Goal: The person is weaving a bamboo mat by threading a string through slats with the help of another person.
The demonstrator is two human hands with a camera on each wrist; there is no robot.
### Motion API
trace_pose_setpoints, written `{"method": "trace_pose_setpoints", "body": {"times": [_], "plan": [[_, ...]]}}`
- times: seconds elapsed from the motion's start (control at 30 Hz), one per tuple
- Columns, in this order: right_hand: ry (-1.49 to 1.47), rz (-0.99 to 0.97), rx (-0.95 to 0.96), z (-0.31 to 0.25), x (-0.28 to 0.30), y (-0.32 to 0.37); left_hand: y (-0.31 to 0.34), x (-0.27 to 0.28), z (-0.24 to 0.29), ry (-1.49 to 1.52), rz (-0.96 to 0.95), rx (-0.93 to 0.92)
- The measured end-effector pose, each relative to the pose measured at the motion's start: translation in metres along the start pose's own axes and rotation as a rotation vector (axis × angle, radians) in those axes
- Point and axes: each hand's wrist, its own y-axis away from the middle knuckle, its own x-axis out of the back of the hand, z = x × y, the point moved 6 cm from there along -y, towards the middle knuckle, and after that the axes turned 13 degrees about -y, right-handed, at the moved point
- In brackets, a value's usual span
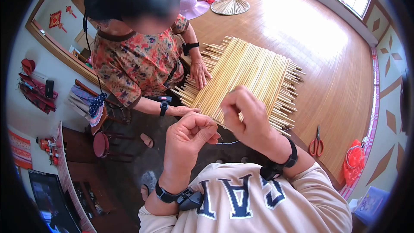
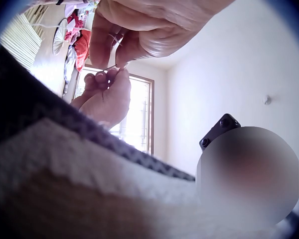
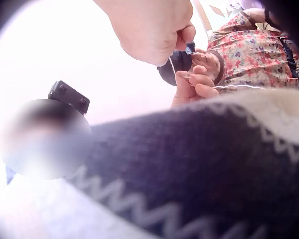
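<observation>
In front of the chest, my left hand [image 1: 187, 133] pinches a thin needle [image 2: 109, 67] between thumb and curled fingers. A white thread [image 3: 234, 87] trails from these fingertips. My right hand [image 1: 248, 114] is raised just beside it, fingers curled, gripping a stretch of thread that runs to the left fingertips. Beyond both hands lies a mat of pale straw-coloured stalks [image 1: 246, 67], its loose ends uneven at both sides. Another person's hand [image 1: 199, 72] rests on its left edge, and that person's other hand [image 1: 183, 111] is at its near left corner.
The mat lies on a wooden platform [image 1: 332, 77]. Scissors [image 1: 317, 143] with red handles and a red bag [image 1: 353, 162] are at the right. At the back are a round fan-like woven piece [image 1: 230, 6] and a pink hat [image 1: 192, 7]. A red stool [image 1: 101, 144] stands left.
</observation>
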Motion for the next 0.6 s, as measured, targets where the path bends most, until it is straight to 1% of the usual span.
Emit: {"method": "trace_pose_setpoints", "body": {"times": [0.03,0.07,0.1,0.13,0.17,0.2,0.23,0.27,0.33,0.37,0.43,0.47,0.5,0.53,0.57,0.6], "plan": [[0.04,0.085,-0.039,0.01,0.007,0.002,0.0,-0.001,-0.003,0.09,-0.03,0.059],[0.081,0.17,-0.078,0.019,0.013,0.004,0.0,0.001,-0.005,0.089,-0.029,0.057],[0.08,0.171,-0.076,0.022,0.014,0.004,0.0,0.002,-0.01,0.174,-0.083,0.086],[0.161,0.258,-0.104,0.025,0.021,0.005,-0.001,0.0,-0.015,0.259,-0.136,0.114],[0.242,0.346,-0.132,0.027,0.026,0.007,-0.002,0.0,-0.017,0.258,-0.135,0.112],[0.21,0.41,-0.011,0.018,0.03,0.006,-0.003,0.001,-0.019,0.338,-0.108,0.112],[0.211,0.41,-0.003,0.012,0.033,0.008,-0.004,0.002,-0.021,0.418,-0.08,0.109],[0.149,0.273,0.07,0.003,0.029,0.013,-0.007,0.002,-0.023,0.421,-0.078,0.1],[0.035,-0.014,0.182,-0.006,0.015,0.017,-0.01,0.002,-0.029,0.562,-0.076,0.137],[0.038,-0.017,0.183,-0.005,0.01,0.017,-0.01,0.001,-0.032,0.565,-0.077,0.134],[-0.025,-0.08,0.316,-0.011,-0.003,0.018,-0.008,-0.009,-0.04,0.677,-0.165,0.172],[-0.045,-0.076,0.29,-0.01,-0.003,0.019,-0.008,-0.01,-0.042,0.68,-0.169,0.166],[-0.041,-0.079,0.293,-0.009,-0.006,0.021,-0.005,-0.015,-0.044,0.733,-0.228,0.181],[-0.127,-0.014,0.276,-0.008,-0.005,0.022,-0.003,-0.018,-0.043,0.786,-0.287,0.196],[-0.214,0.05,0.257,-0.007,-0.003,0.022,-0.003,-0.019,-0.041,0.788,-0.287,0.193],[-0.298,0.085,0.174,-0.005,-0.003,0.022,-0.001,-0.021,-0.039,0.796,-0.316,0.189]]}}
